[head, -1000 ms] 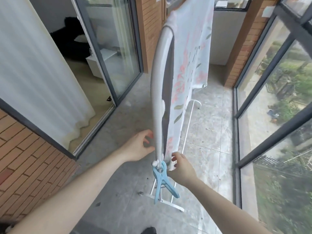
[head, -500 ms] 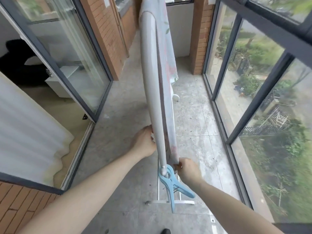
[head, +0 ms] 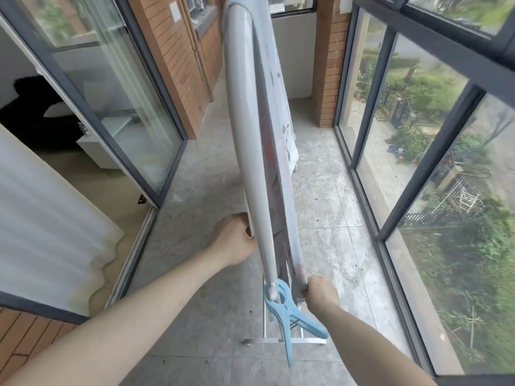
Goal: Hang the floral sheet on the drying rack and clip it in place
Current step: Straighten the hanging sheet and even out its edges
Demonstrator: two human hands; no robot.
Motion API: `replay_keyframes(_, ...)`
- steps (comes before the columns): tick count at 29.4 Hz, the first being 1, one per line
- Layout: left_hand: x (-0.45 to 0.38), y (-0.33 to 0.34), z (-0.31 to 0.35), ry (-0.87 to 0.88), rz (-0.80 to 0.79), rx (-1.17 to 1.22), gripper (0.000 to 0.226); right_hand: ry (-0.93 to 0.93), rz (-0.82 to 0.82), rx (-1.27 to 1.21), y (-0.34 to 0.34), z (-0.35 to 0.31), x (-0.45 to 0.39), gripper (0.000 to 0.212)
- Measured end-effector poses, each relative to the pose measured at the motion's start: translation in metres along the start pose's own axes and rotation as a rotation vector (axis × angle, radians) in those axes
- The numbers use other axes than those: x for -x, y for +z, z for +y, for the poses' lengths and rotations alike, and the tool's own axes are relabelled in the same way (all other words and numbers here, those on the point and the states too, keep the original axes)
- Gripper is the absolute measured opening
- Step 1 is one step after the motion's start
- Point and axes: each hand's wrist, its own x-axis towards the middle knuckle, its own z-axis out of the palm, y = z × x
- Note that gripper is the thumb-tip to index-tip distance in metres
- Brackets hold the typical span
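Both hands are closed on the floral sheet (head: 278, 151) draped over the drying rack (head: 245, 129): left hand (head: 234, 242) now gripping its left edge, right hand (head: 320, 295) pinching the right, beside the blue clip (head: 287, 310). Straightening appears under way; clipping seems still ahead.

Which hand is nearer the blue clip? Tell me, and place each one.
Right. The right hand grips the floral sheet's lower edge just beside the blue clip, on the window side. The left hand holds the sheet's other edge farther up the rack bar, on the door side.
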Motion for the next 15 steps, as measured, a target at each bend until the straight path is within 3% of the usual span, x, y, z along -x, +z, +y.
replay_keyframes(5,0.027,-0.031,0.018,0.083,-0.126,0.104,0.026,0.034,-0.082,0.017,0.003,-0.005,0.000,0.019)
replay_keyframes(8,0.038,-0.037,0.014,0.092,-0.181,-0.021,0.035,-0.022,-0.089,-0.007,-0.015,-0.006,0.000,0.006)
replay_keyframes(12,0.041,-0.044,0.004,0.222,-0.229,-0.122,0.032,-0.110,0.078,-0.213,-0.077,-0.020,0.008,0.031)
replay_keyframes(15,0.037,-0.061,0.002,0.244,-0.185,-0.083,0.027,-0.136,0.243,-0.504,-0.138,-0.037,0.032,0.029)
